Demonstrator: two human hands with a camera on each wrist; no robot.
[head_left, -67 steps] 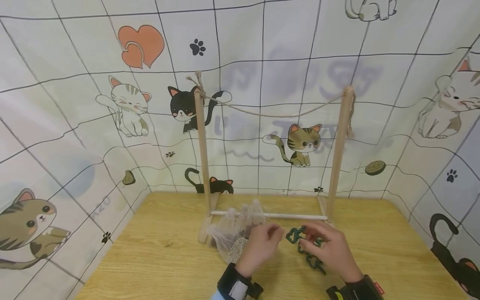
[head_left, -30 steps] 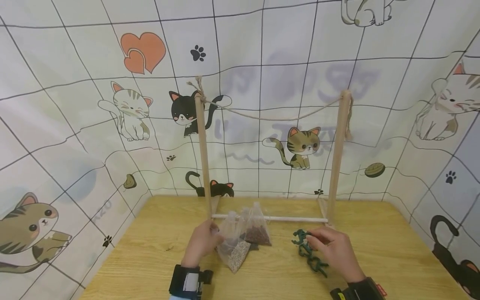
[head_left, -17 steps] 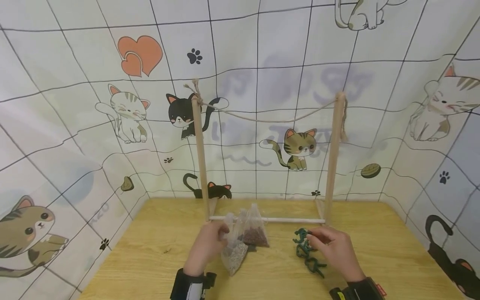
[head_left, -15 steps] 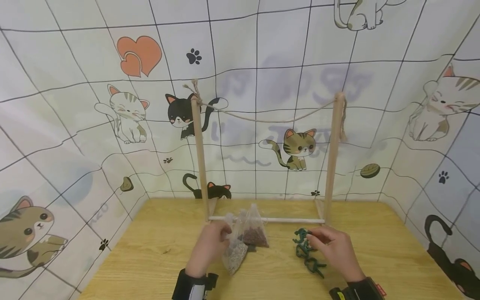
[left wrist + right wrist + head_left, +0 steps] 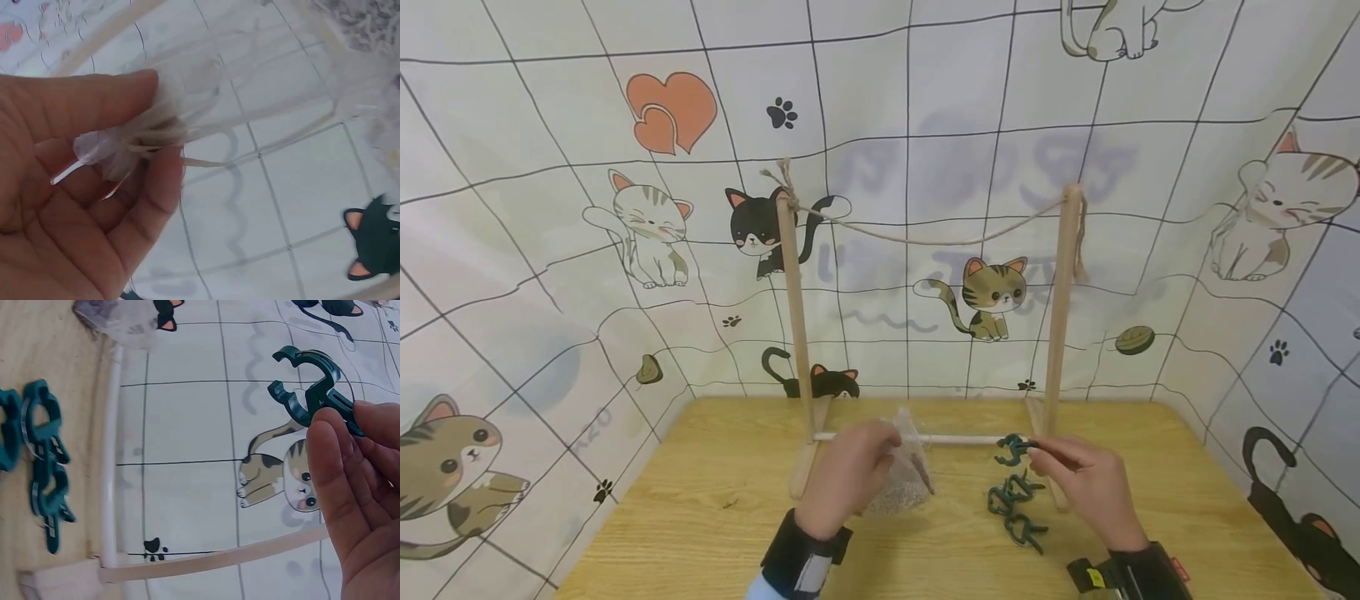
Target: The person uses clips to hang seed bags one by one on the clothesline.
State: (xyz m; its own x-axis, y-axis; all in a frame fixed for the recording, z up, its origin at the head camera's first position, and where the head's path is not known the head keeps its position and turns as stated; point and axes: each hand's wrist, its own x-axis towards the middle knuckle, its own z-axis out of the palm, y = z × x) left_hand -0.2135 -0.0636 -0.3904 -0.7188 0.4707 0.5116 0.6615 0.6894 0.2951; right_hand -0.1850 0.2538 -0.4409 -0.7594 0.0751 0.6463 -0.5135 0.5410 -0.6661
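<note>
In the head view my left hand (image 5: 846, 471) holds a sheer drawstring mesh bag (image 5: 897, 493) with pale bits in it. The left wrist view shows thumb and fingers pinching its gathered neck (image 5: 156, 128), the ribbon ends sticking out below the thumb. Behind it, mostly covered, is another mesh bag (image 5: 905, 423) with dark reddish contents. My right hand (image 5: 1093, 492) pinches a green plant clip (image 5: 1013, 451) by its handles; in the right wrist view the clip's hooked jaws are spread. On the table under it lie three more green clips (image 5: 1025, 530).
A wooden frame stands behind the hands, with a left post (image 5: 794, 308), a right post (image 5: 1062, 308) and a white lower bar (image 5: 966, 439). A slack rope (image 5: 917, 242) joins the post tops. Cat-printed cloth surrounds the wooden table (image 5: 715, 467).
My right hand has lifted one clip away from the others. My left hand has gone from the bag's left side to gripping its neck, and hand and bag have shifted right.
</note>
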